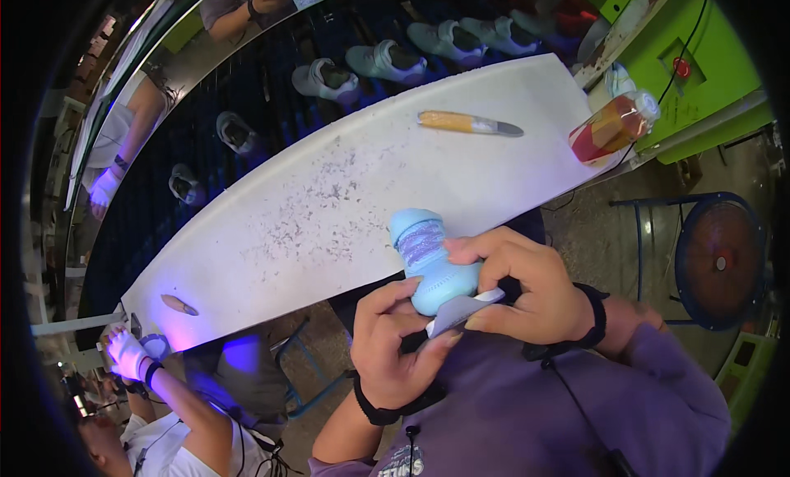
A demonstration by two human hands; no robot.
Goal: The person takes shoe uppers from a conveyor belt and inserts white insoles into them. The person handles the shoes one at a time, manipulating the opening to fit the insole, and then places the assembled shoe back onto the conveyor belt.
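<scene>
Between my two hands is a light blue shoe (444,278) with a purple laced front, toe toward me and ankle end toward the table. At its toe a grey-and-white sole (461,312) stands at an angle to the upper; whether they are joined there is hard to see. My left hand (391,345) is closed, pinching the sole's left edge, fingers against the shoe's side. My right hand (531,292) is closed too, thumb at the sole's right end and fingers over the shoe's side.
A white table (346,255) bears dark scraps, a wooden-handled tool (465,122), a small blade-like tool (178,304) and a drink bottle (613,127). Behind it several shoes (387,62) stand on a dark conveyor. A round-seated stool (720,259) is at right; a gloved co-worker (193,419) is at lower left.
</scene>
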